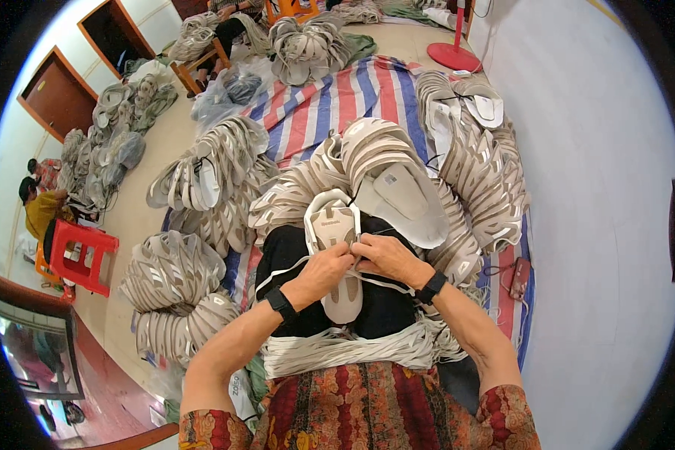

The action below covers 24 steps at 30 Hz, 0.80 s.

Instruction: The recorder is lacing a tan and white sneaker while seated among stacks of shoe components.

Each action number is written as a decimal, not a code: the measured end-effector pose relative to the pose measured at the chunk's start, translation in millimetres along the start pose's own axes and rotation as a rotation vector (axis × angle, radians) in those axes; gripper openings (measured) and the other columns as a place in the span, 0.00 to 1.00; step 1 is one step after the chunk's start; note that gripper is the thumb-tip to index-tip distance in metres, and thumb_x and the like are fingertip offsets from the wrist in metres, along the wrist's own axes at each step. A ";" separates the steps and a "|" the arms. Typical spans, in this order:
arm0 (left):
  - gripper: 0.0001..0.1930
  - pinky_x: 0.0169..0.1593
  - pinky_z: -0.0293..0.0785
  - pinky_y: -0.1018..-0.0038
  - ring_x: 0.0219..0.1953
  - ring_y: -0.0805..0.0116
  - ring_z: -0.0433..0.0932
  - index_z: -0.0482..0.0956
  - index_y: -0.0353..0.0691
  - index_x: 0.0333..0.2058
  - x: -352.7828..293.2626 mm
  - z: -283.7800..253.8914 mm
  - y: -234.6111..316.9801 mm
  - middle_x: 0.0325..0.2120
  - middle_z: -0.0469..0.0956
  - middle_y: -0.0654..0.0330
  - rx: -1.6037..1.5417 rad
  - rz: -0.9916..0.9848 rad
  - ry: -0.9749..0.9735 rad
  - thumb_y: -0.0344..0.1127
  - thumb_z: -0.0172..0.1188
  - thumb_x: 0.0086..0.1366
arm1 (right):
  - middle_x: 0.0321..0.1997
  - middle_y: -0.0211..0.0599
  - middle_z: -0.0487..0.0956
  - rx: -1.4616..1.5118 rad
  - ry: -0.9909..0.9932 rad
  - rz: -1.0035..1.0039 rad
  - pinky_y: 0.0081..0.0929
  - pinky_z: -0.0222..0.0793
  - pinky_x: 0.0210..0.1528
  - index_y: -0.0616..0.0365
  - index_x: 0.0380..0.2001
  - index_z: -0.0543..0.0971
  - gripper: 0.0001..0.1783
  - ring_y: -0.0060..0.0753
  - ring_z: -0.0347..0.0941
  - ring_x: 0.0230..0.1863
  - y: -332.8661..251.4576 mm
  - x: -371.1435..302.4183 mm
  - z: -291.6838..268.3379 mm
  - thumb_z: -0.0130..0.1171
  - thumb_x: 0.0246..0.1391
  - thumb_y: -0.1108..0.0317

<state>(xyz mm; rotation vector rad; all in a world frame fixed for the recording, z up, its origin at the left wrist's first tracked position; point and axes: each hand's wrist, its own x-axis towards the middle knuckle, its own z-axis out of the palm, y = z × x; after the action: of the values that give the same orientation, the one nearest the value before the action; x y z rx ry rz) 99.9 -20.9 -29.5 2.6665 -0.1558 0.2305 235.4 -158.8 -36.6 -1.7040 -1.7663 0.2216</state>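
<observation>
A beige and white shoe upper (332, 212) lies across my lap on black trousers, its tongue pointing away from me. My left hand (324, 271) is closed on the upper beside the eyelets, fingertips pinched. Close against it, my right hand (386, 257) pinches the white shoelace at the same spot. Loose ends of the lace trail out to both sides, over my knees. Exactly what lies between the fingertips is partly hidden. A bundle of white laces (345, 351) is spread over my lap near my waist.
Stacked uppers (386, 154) stand right before my knees, with more stacks (176, 270) at left and others (480, 176) at right. Beneath them lies a striped sheet (337, 94). A red stool (82, 255) and other people (43, 210) are at far left; a white wall (592, 225) borders the right.
</observation>
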 end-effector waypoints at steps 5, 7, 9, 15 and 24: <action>0.07 0.32 0.72 0.68 0.33 0.58 0.73 0.71 0.33 0.30 7.5 -6.6 9.5 0.29 0.67 0.55 0.133 0.028 -0.066 0.29 0.52 0.52 | 0.29 0.39 0.69 0.026 -0.036 0.044 0.36 0.67 0.34 0.57 0.34 0.68 0.17 0.44 0.70 0.33 -1.0 0.0 -1.5 0.60 0.39 0.68; 0.08 0.32 0.73 0.68 0.33 0.58 0.73 0.70 0.32 0.31 9.3 -5.7 12.8 0.30 0.67 0.55 0.181 0.034 -0.089 0.28 0.52 0.52 | 0.29 0.40 0.69 0.041 -0.042 0.047 0.36 0.67 0.35 0.57 0.34 0.67 0.17 0.44 0.70 0.33 -1.0 -2.4 -2.2 0.60 0.39 0.68; 0.09 0.30 0.73 0.69 0.31 0.57 0.73 0.68 0.31 0.33 9.6 -5.2 14.9 0.28 0.68 0.53 0.375 0.077 -0.141 0.29 0.52 0.53 | 0.29 0.40 0.69 0.136 -0.024 0.087 0.35 0.67 0.36 0.58 0.33 0.67 0.17 0.45 0.69 0.33 -4.2 -1.7 -5.0 0.60 0.39 0.68; 0.08 0.25 0.70 0.67 0.25 0.59 0.73 0.71 0.37 0.30 35.1 -63.5 -44.0 0.22 0.67 0.56 0.530 -0.017 0.157 0.34 0.53 0.54 | 0.28 0.40 0.68 0.124 -0.057 0.132 0.34 0.66 0.32 0.56 0.30 0.69 0.15 0.44 0.69 0.30 -8.3 2.1 -6.1 0.61 0.39 0.66; 0.20 0.24 0.68 0.80 0.25 0.77 0.74 0.68 0.38 0.50 -19.3 -58.0 -58.3 0.32 0.78 0.55 -0.163 -0.124 0.447 0.25 0.50 0.57 | 0.27 0.37 0.69 0.197 0.022 0.238 0.30 0.66 0.31 0.56 0.30 0.75 0.08 0.40 0.69 0.27 -37.6 9.5 -14.3 0.58 0.42 0.70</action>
<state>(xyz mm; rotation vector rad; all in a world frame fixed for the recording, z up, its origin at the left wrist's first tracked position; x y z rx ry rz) 81.7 58.6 -7.3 2.3838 0.1266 0.7292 213.0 -159.5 -1.9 -1.7614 -1.4710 0.4630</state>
